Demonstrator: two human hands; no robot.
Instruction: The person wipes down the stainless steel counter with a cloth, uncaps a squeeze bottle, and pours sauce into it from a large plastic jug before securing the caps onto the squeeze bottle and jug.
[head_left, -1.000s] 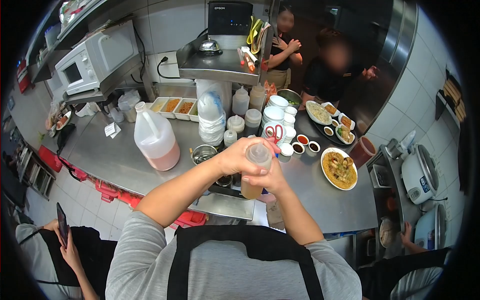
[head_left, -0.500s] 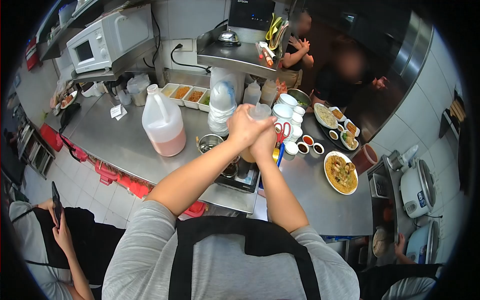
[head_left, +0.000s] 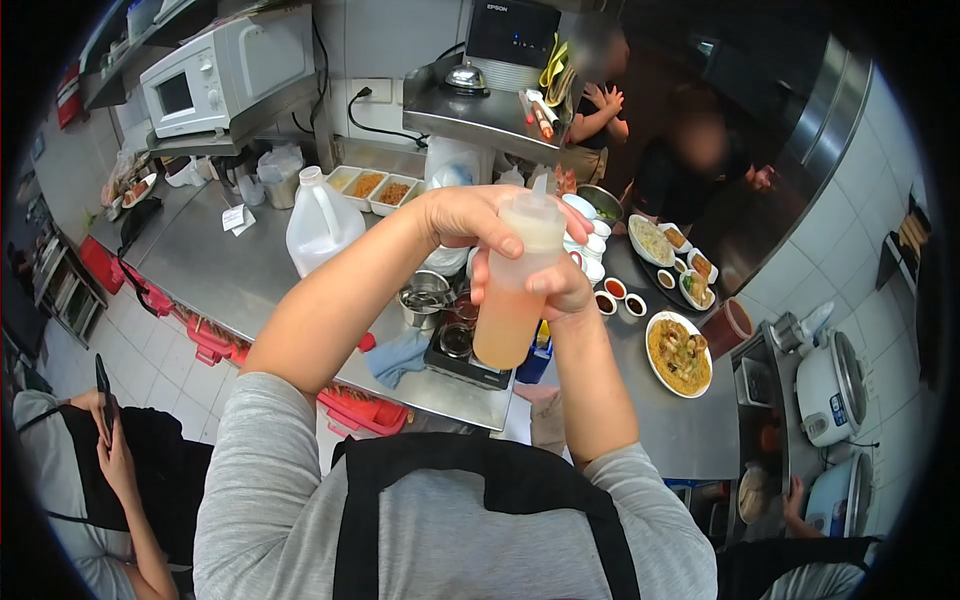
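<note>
Both my hands grip a translucent squeeze bottle point(head_left: 512, 300) with cloudy orange liquid in its lower part and a pointed nozzle on top. My left hand point(head_left: 475, 222) is wrapped round its upper part near the cap, from the left. Lower down, on the bottle's right side, my right hand point(head_left: 553, 287) holds its body. The bottle is tilted slightly, raised above the counter point(head_left: 240, 280). Under it are a black tray point(head_left: 470, 372) with small dark jars and a metal pot point(head_left: 424, 297). A large white jug point(head_left: 322, 222) stands left of my forearm.
A noodle plate point(head_left: 679, 354), sauce cups point(head_left: 615, 289) and a dish tray are on the right. A metal shelf point(head_left: 480, 120) with a bell overhangs the back. Two people stand beyond the counter; a person with a phone point(head_left: 105, 400) is at left, another at lower right.
The bottle has come up and nearer to me, showing more of its body. My hands, clasped over its top half a second ago, now hold it at the top and the side.
</note>
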